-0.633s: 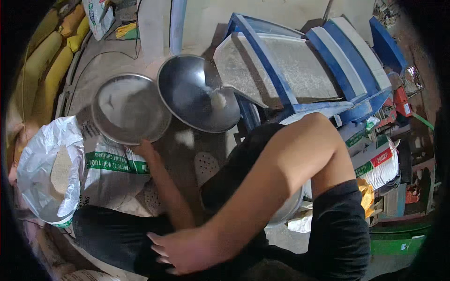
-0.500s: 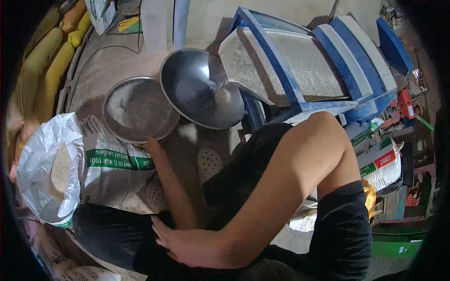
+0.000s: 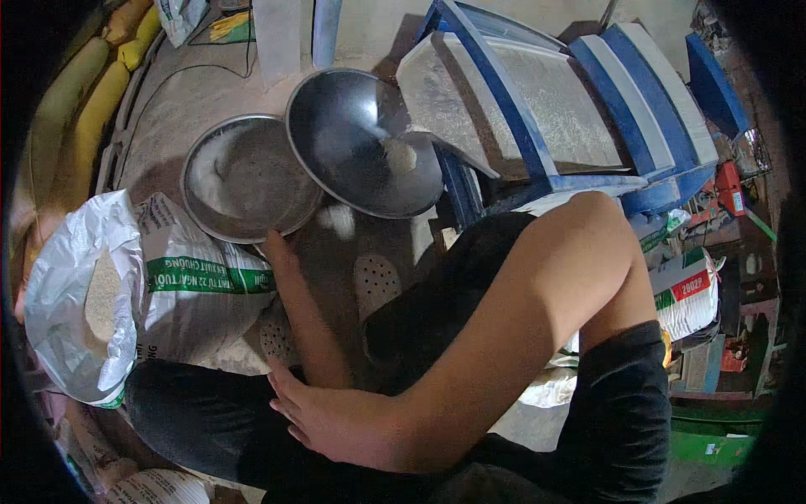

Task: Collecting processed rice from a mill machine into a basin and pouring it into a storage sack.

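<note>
My left hand (image 3: 279, 250) has its fingers closed at the near rim of a shallow round grey metal pan (image 3: 252, 181); most of those fingers are hidden beneath the rim. Overlapping the pan's right side is a wide, dark metal bowl (image 3: 344, 134), tilted, with a small heap of pale grain (image 3: 400, 156) toward its right side. My right arm is bent with the elbow up. Its hand (image 3: 336, 424) lies across my left arm and black-clothed leg, fingers apart and holding nothing. Beside the pan stands an open white sack (image 3: 63, 302) with pale grain inside.
A blue and white machine (image 3: 537, 109) with a sloped grey panel stands right of the bowl. A printed sack (image 3: 193, 311) leans near the open one. Yellow sacks (image 3: 92, 134) line the far left. A perforated shoe (image 3: 378, 286) shows below the bowl. A cable (image 3: 185, 71) crosses the floor.
The view has shifted a little, so the pan, bowl and machine sit slightly higher. My right hand's fingers are a bit more spread. My left hand stays at the pan's rim.
</note>
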Demonstrator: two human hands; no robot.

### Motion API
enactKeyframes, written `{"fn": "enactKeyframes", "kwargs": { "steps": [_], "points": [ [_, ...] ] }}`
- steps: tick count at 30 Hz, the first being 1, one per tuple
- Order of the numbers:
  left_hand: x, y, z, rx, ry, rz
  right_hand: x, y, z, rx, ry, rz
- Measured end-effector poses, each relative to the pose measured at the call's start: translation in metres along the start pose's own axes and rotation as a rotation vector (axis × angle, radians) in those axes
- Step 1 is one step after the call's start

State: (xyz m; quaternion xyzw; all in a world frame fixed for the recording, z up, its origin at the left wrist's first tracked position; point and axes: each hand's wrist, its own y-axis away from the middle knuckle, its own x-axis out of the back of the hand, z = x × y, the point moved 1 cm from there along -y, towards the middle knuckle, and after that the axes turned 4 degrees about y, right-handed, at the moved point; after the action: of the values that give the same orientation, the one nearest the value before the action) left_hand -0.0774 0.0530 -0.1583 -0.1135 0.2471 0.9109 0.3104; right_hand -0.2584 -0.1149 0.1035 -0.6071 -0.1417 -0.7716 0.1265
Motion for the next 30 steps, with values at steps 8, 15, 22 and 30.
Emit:
{"fn": "enactKeyframes", "kwargs": {
  "steps": [8, 15, 22, 30],
  "points": [
    [-0.044, 0.037, -0.026, 0.291, 0.177, -0.083, -0.018, -0.004, -0.003, -0.091, -0.018, -0.029],
    [-0.004, 0.009, -0.064, 0.273, 0.170, -0.006, -0.040, -0.022, -0.014, -0.048, -0.071, 0.069],
    [-0.042, 0.030, -0.031, 0.280, 0.155, -0.039, -0.039, -0.016, -0.002, -0.079, -0.048, 0.104],
    [-0.044, 0.025, -0.035, 0.342, 0.214, 0.069, -0.030, 0.003, 0.015, -0.107, -0.053, 0.152]
  ]
}}
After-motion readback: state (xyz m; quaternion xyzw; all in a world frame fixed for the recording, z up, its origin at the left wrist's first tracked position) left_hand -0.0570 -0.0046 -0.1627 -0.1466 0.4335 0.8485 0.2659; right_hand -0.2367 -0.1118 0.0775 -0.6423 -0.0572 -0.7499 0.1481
